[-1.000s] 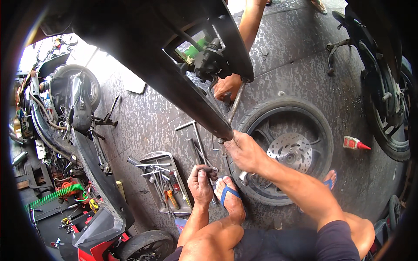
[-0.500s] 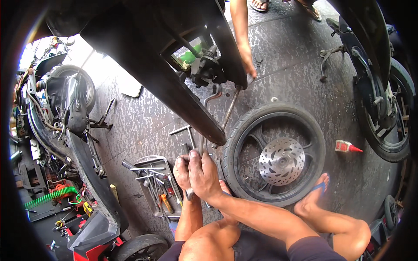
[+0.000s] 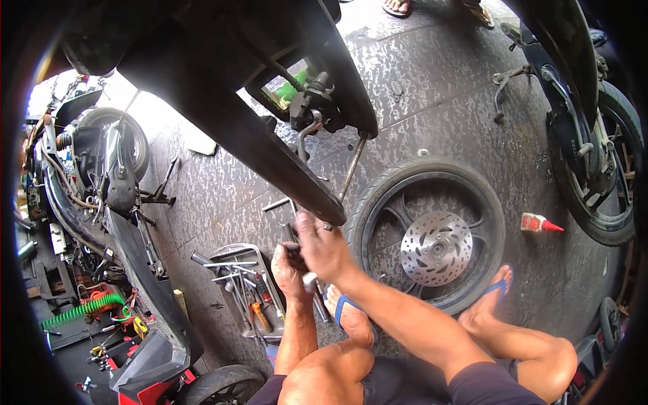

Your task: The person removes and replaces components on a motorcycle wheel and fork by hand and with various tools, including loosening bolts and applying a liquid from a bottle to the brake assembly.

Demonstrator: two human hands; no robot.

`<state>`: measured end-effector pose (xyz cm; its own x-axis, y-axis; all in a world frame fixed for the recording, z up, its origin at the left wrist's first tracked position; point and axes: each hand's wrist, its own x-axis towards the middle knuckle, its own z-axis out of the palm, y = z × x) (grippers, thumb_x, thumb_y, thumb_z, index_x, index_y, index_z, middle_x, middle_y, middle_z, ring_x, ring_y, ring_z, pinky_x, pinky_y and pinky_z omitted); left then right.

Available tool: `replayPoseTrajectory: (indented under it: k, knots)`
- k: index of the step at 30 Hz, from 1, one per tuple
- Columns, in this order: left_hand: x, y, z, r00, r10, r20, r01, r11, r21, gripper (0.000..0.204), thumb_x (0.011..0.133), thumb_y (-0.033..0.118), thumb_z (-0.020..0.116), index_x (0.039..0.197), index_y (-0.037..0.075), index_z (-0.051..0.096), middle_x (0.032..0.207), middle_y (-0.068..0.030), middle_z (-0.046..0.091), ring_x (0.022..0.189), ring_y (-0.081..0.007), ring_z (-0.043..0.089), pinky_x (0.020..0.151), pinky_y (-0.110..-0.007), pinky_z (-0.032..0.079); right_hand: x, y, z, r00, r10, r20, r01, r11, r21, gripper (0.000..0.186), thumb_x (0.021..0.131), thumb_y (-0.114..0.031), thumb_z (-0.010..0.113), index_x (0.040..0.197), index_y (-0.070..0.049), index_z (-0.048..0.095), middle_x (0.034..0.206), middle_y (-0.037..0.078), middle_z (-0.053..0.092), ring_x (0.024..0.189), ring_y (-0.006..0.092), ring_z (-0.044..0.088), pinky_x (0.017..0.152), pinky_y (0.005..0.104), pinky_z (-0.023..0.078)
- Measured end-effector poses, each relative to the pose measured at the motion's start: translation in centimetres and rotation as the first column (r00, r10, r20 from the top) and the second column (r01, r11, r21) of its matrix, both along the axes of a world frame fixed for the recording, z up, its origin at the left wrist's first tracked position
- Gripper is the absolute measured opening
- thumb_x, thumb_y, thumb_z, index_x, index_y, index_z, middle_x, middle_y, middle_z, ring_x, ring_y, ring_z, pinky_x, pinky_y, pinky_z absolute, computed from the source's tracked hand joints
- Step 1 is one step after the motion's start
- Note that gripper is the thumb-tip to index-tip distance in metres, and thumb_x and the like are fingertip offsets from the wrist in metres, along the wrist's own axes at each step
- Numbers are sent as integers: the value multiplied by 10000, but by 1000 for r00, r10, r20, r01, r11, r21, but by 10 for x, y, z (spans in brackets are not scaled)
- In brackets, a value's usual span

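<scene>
Near the end of a motorcycle's black swingarm (image 3: 297, 172), my two hands are close together. My right hand (image 3: 327, 250) is closed just below the arm's tip, next to a bolt. My left hand (image 3: 290, 275) has its fingers curled round something dark; a short shiny metal end (image 3: 309, 280) sticks out between the hands. What they grip is mostly hidden. A thin metal rod (image 3: 354, 169) spans the two swingarm tips. Between the arms hangs a brake caliper (image 3: 312, 110). On the floor to the right lies a wheel (image 3: 361, 250) with a drilled brake disc (image 3: 437, 233) facing up.
A tray (image 3: 236, 248) of hand tools sits left of my hands, with a T-handle wrench (image 3: 275, 204) above it. A red-capped bottle (image 3: 540, 223) lies right of the wheel. Other motorcycles stand at left (image 3: 121, 182) and right (image 3: 587, 162). Someone's sandaled feet (image 3: 397, 7) show at the top.
My right hand has moved up toward the swingarm tip, and my hands are slightly further apart. The other person's arm, which reached to the far swingarm tip, is gone from view.
</scene>
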<state>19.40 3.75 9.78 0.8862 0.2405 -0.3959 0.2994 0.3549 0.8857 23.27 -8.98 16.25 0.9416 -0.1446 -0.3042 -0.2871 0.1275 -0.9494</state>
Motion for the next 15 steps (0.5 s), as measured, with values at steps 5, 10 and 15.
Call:
replayPoseTrajectory:
  k: [5,10,15]
  knots:
    - [4,-7,15,1000,18,-21,-20,997,-70,374,1054,382,465,941,46,582,713,-67,585,597,-167,572,558,-291,491,-3,-71,-3,931,340,-134,-333,940,72,283,1062,-257,490,1059,-18,641,780,-3,608,773,75,548,664,310,466]
    - [1,-8,15,999,29,-18,-30,999,-41,379,1051,388,468,935,45,580,719,-74,586,593,-162,560,561,-284,486,5,-109,-41,949,289,128,-270,951,-148,311,1031,-274,552,1044,26,632,652,63,531,682,112,499,615,362,456]
    - [-4,-15,22,1000,-20,-3,20,1000,-21,384,1044,391,477,922,43,583,713,-74,584,590,-158,556,555,-280,486,30,-164,-38,906,423,-31,-404,838,-366,304,1018,-291,580,986,5,643,633,97,556,631,141,491,616,377,456]
